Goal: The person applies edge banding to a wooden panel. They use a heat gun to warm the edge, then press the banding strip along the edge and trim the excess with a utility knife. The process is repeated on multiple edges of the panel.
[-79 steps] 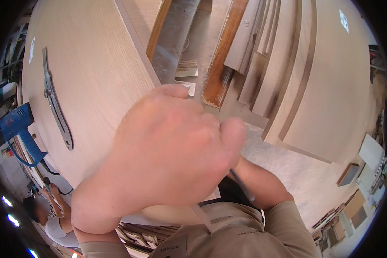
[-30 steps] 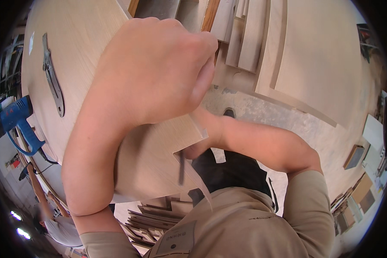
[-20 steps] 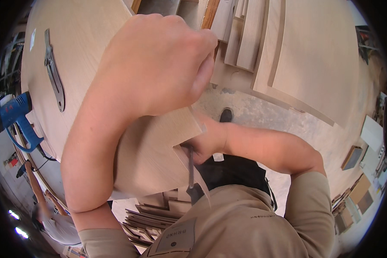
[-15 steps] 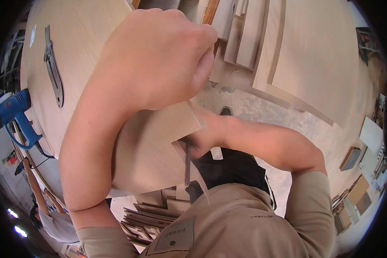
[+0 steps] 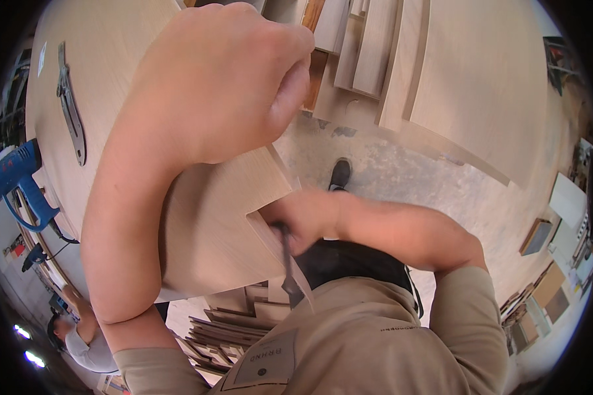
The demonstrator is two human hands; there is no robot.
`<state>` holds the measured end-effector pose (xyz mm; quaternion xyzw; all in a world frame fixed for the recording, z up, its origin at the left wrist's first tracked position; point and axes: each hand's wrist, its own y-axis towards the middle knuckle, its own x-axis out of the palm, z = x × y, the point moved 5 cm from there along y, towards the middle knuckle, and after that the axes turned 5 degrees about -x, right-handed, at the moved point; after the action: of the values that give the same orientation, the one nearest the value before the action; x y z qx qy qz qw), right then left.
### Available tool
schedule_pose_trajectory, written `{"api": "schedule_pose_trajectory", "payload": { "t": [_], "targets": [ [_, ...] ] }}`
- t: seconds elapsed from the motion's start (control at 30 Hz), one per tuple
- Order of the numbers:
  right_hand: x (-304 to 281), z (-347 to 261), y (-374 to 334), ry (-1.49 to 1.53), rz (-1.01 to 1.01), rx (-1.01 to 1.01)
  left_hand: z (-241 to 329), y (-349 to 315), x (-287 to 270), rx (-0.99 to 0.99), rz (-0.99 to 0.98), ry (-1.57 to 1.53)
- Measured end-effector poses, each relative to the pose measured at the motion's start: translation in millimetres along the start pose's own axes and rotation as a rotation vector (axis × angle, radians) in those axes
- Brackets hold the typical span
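Observation:
A pale wood panel [image 5: 211,243] with a stepped notch at its near right corner lies under my left arm. My left hand [image 5: 227,85] is closed in a fist above the panel's far part; its curled fingers are turned away, so whatever they hold is hidden. At the notch, my right hand [image 5: 296,224] is closed round a slim dark metal tool [image 5: 287,253], which points down toward me along the cut edge. The tool is slightly blurred, and the panel hides part of this hand.
A dark sliding bevel-like metal tool [image 5: 71,108] lies on the panel at left, near a blue heat gun [image 5: 23,181]. Wood boards [image 5: 481,85] lie at upper right, and stacked offcuts [image 5: 224,329] stand below the panel. Another person [image 5: 79,336] works at lower left.
The panel and my left hand appear slightly further left. My right hand has shifted a little with the slim tool. The other person's hand has come away from a dark power tool.

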<state>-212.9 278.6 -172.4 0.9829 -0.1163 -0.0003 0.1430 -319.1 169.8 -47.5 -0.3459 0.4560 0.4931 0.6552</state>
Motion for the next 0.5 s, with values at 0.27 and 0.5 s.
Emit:
{"api": "schedule_pose_trajectory", "payload": {
  "t": [0.27, 0.5],
  "targets": [
    [-11.6, -0.8, 4.0, -0.158, 0.156, 0.0, 2.0, -0.4, -0.9, 0.034, 0.068, 0.029],
    [-12.0, -6.5, -2.8, -0.172, 0.074, 0.064, 1.6, -0.7, -1.4, 0.029, 0.052, 0.046]
  ]
}}
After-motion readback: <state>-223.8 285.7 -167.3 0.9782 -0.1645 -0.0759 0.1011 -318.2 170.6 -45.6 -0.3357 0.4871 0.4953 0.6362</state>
